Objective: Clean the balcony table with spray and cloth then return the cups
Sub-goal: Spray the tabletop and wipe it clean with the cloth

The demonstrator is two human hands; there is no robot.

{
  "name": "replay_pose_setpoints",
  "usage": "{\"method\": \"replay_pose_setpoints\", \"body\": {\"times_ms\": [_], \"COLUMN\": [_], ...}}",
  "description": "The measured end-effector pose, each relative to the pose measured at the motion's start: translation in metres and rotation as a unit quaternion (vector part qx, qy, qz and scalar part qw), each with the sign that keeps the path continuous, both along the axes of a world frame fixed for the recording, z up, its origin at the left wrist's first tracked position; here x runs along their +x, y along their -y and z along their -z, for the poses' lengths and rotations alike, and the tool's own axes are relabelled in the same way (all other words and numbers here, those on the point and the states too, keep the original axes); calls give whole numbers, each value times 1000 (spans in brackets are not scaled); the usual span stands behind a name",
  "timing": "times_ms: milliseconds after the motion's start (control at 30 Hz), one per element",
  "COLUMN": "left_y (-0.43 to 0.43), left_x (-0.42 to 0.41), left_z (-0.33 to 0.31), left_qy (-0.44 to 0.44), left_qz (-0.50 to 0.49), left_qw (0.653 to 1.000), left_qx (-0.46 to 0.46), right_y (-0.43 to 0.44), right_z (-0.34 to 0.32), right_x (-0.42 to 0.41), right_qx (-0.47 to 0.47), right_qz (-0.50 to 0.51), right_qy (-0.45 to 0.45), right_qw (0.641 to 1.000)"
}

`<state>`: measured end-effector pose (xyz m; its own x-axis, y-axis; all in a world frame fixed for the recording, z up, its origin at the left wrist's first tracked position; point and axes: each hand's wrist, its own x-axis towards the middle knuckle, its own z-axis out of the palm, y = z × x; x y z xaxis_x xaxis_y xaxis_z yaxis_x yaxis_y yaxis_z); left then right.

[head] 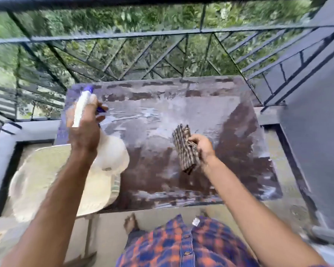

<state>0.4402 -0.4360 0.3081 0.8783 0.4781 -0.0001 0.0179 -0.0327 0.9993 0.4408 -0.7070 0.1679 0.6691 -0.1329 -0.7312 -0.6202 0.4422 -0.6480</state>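
Obs., near to far. At 6 o'clock, a plaid shirt (181, 245), orange and blue, buttoned, soft weave.

Right hand (202, 146), about centre of the tabletop (239, 170): its grip is closed around a folded cloth (185, 149), a striped or checked brown-and-cream weave, bunched into a thick pad that seems to be pressed to the surface.

Left hand (85, 130), at 9 o'clock: grip wrapped round the neck of a spray bottle (112, 157), translucent white plastic with a rounded body and a purple nozzle, held above the tabletop's left edge. One finger seems to lie at the trigger; blur prevents certainty.

Tabletop: flat, rectangular, dark brown, patchy with wet sheen and pale streaks. I judge spraying done or nearly so, and wiping under way but not finished.

Below the bottle, at 8 o'clock, a cream plastic chair (46, 180), moulded and curved.

No cups in view; I take their return to be outstanding.

At 12 o'clock, a dark metal railing (162, 33) with diagonal bars, and foliage beyond.
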Motion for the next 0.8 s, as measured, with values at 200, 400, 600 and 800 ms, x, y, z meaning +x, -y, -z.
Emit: {"method": "replay_pose_setpoints", "body": {"times_ms": [200,400,600,800], "left_y": [128,194,205,194], "left_x": [7,9,42,83], "left_z": [27,53,71,91], "left_qy": [-57,-114,-159,-209], "left_qz": [59,92,110,135], "left_qw": [995,986,979,966], "left_qx": [-65,-77,-66,-71], "right_y": [152,220,201,170], "right_z": [8,43,74,102], "right_x": [20,96,93,106], "right_qx": [-167,-439,-582,-624], "right_qz": [69,-98,-341,-337], "right_qy": [35,99,80,94], "right_qw": [983,887,734,699]}}
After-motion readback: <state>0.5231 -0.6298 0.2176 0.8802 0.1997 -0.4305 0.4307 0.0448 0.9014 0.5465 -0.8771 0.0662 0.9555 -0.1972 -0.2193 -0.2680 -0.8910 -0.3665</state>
